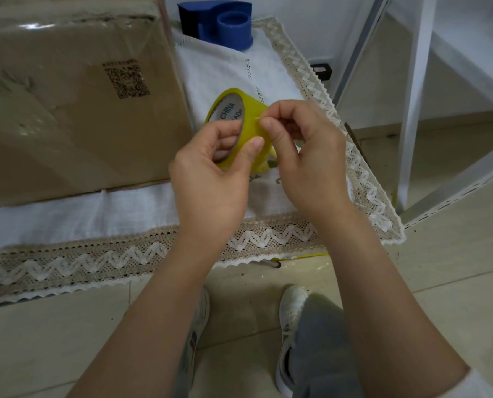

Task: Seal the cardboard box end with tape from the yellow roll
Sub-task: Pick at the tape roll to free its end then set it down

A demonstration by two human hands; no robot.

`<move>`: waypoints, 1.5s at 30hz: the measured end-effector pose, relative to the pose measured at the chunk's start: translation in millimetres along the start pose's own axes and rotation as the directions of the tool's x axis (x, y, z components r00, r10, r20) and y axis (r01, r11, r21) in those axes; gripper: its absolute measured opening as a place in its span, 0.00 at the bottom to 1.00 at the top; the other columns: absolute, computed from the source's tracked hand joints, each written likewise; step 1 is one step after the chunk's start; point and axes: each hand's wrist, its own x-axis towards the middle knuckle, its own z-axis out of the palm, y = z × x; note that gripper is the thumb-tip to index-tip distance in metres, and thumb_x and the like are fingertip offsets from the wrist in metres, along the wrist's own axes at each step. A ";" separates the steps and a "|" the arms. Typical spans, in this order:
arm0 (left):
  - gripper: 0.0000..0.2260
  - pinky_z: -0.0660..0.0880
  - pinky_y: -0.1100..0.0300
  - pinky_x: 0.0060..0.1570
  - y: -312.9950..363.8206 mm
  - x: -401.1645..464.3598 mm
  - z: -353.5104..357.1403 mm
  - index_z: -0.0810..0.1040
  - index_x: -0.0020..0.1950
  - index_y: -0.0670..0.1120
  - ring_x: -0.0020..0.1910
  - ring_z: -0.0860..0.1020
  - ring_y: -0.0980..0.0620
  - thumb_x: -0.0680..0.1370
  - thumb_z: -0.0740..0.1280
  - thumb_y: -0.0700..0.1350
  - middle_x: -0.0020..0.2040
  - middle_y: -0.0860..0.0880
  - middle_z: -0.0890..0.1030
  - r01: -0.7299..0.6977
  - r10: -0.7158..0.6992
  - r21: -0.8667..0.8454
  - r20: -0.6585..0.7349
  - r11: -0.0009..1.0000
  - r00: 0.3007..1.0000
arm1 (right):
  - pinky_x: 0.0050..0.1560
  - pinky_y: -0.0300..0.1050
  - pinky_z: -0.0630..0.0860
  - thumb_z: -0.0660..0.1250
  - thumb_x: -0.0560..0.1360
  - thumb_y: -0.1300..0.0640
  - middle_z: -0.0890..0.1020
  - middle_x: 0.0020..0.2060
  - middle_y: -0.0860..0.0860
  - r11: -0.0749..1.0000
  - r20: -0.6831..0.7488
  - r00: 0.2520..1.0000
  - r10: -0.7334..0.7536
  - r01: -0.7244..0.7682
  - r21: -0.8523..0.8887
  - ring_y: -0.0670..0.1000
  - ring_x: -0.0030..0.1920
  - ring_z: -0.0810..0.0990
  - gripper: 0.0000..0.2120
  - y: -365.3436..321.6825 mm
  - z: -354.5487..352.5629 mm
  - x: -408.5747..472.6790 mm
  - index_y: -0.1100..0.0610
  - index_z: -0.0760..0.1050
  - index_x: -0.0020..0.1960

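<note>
I hold the yellow tape roll (246,119) in the air in front of me, above the cloth. My left hand (211,173) grips it, with fingers through its core and the thumb on the outer face. My right hand (302,156) pinches at the roll's outer surface with thumb and forefinger, where the tape end lies. The cardboard box (67,104) stands to the left on the cloth, its near face shiny with clear tape and printed with a QR code.
A white cloth with a lace zigzag border (124,262) covers the low table. A blue tape dispenser (225,24) sits at the back behind the box. White metal shelf legs (412,110) stand at right. My shoes (291,326) are on the tiled floor below.
</note>
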 end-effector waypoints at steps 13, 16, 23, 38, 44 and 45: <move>0.10 0.76 0.63 0.52 -2.7 2.9 -0.7 0.80 0.51 0.50 0.46 0.83 0.58 0.74 0.74 0.39 0.45 0.53 0.85 0.068 -0.061 -0.157 0.046 0.985 0.997 | 0.48 0.43 0.80 0.65 0.79 0.52 0.85 0.44 0.50 0.667 0.215 0.786 0.580 -0.610 0.428 0.48 0.45 0.84 0.08 -17.0 -7.3 12.0 0.54 0.80 0.49; 0.11 0.76 0.65 0.53 -1.9 -0.1 -0.4 0.80 0.49 0.52 0.46 0.81 0.62 0.73 0.75 0.38 0.44 0.58 0.84 0.007 0.001 -0.095 0.084 0.995 0.996 | 0.54 0.52 0.78 0.62 0.78 0.53 0.85 0.39 0.52 0.529 0.348 0.712 0.610 -0.693 0.490 0.53 0.45 0.81 0.13 -20.1 -3.9 14.3 0.53 0.82 0.39; 0.10 0.78 0.63 0.52 0.0 -3.2 -0.1 0.79 0.50 0.46 0.46 0.82 0.59 0.72 0.75 0.36 0.44 0.55 0.83 -0.052 0.056 -0.051 0.066 0.997 0.996 | 0.45 0.45 0.75 0.53 0.76 0.63 0.85 0.41 0.52 0.415 0.435 0.750 0.499 -0.647 0.639 0.52 0.41 0.80 0.16 -27.7 -1.0 13.6 0.60 0.80 0.42; 0.10 0.78 0.65 0.50 -2.0 -5.7 2.9 0.79 0.51 0.44 0.47 0.83 0.55 0.73 0.74 0.36 0.46 0.51 0.84 -0.039 0.039 -0.077 -0.001 0.996 0.999 | 0.56 0.56 0.68 0.56 0.71 0.64 0.86 0.46 0.54 0.392 0.374 0.763 0.528 -0.609 0.690 0.57 0.51 0.77 0.15 -19.9 12.4 10.1 0.61 0.82 0.43; 0.10 0.78 0.64 0.50 -1.0 -6.9 4.4 0.79 0.51 0.46 0.48 0.84 0.55 0.73 0.75 0.37 0.46 0.52 0.84 -0.032 0.032 -0.090 -0.005 0.995 0.999 | 0.65 0.66 0.72 0.52 0.69 0.71 0.85 0.43 0.55 0.403 0.351 0.769 0.534 -0.596 0.695 0.56 0.48 0.81 0.19 -22.8 11.2 8.7 0.64 0.81 0.46; 0.10 0.78 0.65 0.50 -0.8 -7.1 4.8 0.79 0.51 0.46 0.48 0.84 0.55 0.73 0.75 0.37 0.46 0.53 0.84 -0.035 0.035 -0.090 -0.006 0.995 0.999 | 0.63 0.62 0.75 0.50 0.70 0.72 0.85 0.42 0.55 0.378 0.358 0.774 0.523 -0.587 0.716 0.55 0.47 0.82 0.21 -24.4 9.9 7.9 0.63 0.81 0.47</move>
